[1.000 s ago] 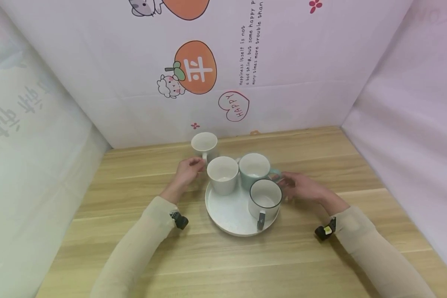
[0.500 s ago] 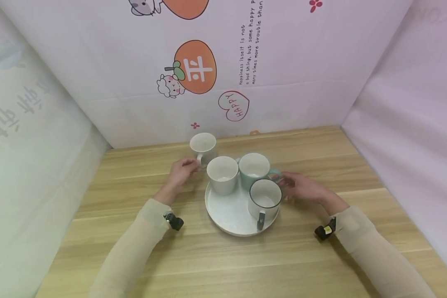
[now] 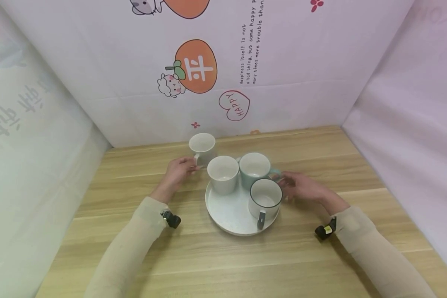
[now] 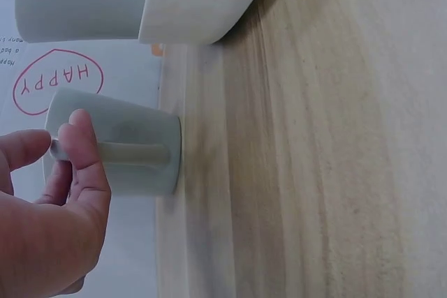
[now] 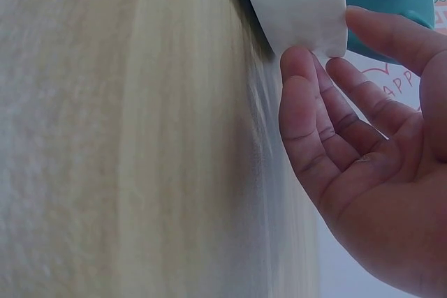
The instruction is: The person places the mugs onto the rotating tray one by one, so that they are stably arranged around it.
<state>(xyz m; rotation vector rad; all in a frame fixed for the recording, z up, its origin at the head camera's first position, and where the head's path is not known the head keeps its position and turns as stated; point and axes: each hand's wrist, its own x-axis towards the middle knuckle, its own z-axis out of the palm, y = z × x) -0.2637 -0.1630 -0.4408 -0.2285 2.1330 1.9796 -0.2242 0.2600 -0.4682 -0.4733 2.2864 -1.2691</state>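
At the back left, my left hand pinches the handle of a white mug, which stands upright on the table just behind the tray. Thumb and fingers meet around that handle in the left wrist view. My right hand is at the right side of the round white tray. In the right wrist view, its thumb is at the rim and its fingertips rest against the outer wall. On the tray stand a plain white mug, a teal mug and a dark-rimmed white mug.
The wood-grain table runs back to a printed white cloth. More white cloth hangs along the left and right sides. The dark-rimmed mug's black handle points toward the front, and the teal mug's handle points right, beside my right hand.
My left hand has moved slightly left and toward me, and the white mug's handle has swung left with it. The right hand, the tray and its mugs stay as they were.
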